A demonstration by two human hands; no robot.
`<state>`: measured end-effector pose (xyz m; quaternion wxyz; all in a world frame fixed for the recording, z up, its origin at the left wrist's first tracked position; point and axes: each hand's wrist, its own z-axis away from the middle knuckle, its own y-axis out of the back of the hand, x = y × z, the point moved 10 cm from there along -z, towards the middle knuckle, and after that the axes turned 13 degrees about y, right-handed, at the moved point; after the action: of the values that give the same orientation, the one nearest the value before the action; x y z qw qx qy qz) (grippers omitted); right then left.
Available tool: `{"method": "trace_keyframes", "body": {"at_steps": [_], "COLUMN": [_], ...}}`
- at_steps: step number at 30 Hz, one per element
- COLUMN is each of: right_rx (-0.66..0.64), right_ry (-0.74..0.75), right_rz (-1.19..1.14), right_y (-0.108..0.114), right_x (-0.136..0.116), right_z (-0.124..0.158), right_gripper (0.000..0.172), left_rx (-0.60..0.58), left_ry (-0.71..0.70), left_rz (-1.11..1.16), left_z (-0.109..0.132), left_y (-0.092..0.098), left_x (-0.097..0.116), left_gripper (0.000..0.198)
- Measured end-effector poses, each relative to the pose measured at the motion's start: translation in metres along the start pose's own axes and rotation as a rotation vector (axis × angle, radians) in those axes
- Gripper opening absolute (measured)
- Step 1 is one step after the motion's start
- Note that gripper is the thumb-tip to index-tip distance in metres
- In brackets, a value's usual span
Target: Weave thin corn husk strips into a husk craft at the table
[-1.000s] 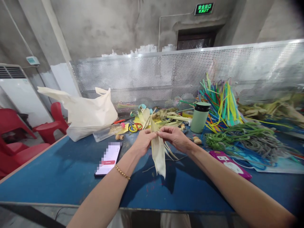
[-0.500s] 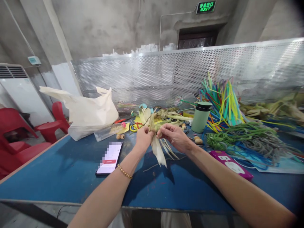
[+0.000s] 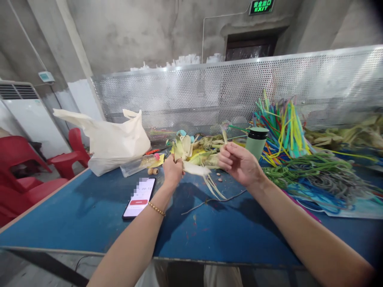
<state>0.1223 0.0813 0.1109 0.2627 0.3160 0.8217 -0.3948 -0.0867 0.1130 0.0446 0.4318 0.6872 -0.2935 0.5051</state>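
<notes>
Pale corn husks [image 3: 196, 168] are gripped in my left hand [image 3: 172, 170], just above the blue table. Their broad pale end and some thin strips hang out to the right of the fist. To the right, my right hand [image 3: 241, 162] is raised and pinches a narrow strip of husk [image 3: 224, 134] that points upward. The two hands are apart. Below them a thin grey-brown cord or stem [image 3: 206, 203] lies on the table. More husks and yellow pieces lie heaped behind my left hand, partly hidden by it.
At left are a phone [image 3: 140, 199], a white plastic bag [image 3: 116, 139], a clear bottle [image 3: 139, 165] and small wooden pieces [image 3: 153, 171]. A green canister [image 3: 256, 144], colourful strips [image 3: 287, 131] and tangled green cords [image 3: 299, 171] stand or lie at right. A perforated metal screen [image 3: 179, 95] runs behind.
My right hand has moved right and up, away from the left, with a strip of husk in its fingers. My left hand has shifted slightly left and the husks now tilt sideways.
</notes>
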Motion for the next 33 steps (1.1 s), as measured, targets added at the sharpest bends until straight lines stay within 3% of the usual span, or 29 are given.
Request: {"method": "trace_keyframes", "body": {"at_steps": [7,11,13,16,19,21,24,27,28,30,33], "right_rx": [0.034,0.093,0.127,0.174,0.141,0.211,0.174,-0.234,-0.289,-0.319,-0.259], "right_ry": [0.047,0.112,0.074,-0.028,-0.179,-0.072,0.146,-0.035,-0.028,0.001,0.02], "right_rz": [-0.012,0.052,0.125,0.272,0.56,0.864,1.068,1.034,1.056,1.057,1.004], "right_y": [0.015,0.04,0.055,0.077,0.093,0.101,0.075,0.026,0.016,0.004,0.006], "right_x": [-0.031,-0.045,-0.034,0.002,0.038,0.027,0.005,0.04,0.043,0.045,0.043], "right_z": [-0.008,-0.015,-0.017,-0.016,-0.011,-0.01,-0.01,-0.004,-0.001,0.003,0.004], "right_gripper": [0.027,0.023,0.02,0.008,0.016,0.016,0.019,0.025,0.025,0.026,0.027], "left_rx": [0.221,0.344,0.279,0.049,-0.171,-0.249,-0.325,-0.36,-0.371,-0.419,-0.54], "left_ry": [-0.188,-0.181,-0.188,-0.204,-0.177,-0.165,-0.164,-0.18,-0.174,-0.135,-0.081], "left_rz": [-0.247,-0.273,-0.222,-0.099,-0.003,0.02,0.041,0.062,0.075,0.139,0.263], "left_z": [-0.002,-0.005,-0.008,-0.008,0.0,0.007,0.02,0.031,0.034,0.037,0.041], "left_y": [0.023,0.044,0.04,0.016,-0.011,-0.023,-0.033,-0.036,-0.037,-0.04,-0.047], "left_x": [0.017,0.022,0.023,0.023,0.019,0.018,0.02,0.027,0.028,0.028,0.028], "left_gripper": [0.013,0.01,0.009,0.013,0.019,0.021,0.025,0.027,0.028,0.028,0.025]}}
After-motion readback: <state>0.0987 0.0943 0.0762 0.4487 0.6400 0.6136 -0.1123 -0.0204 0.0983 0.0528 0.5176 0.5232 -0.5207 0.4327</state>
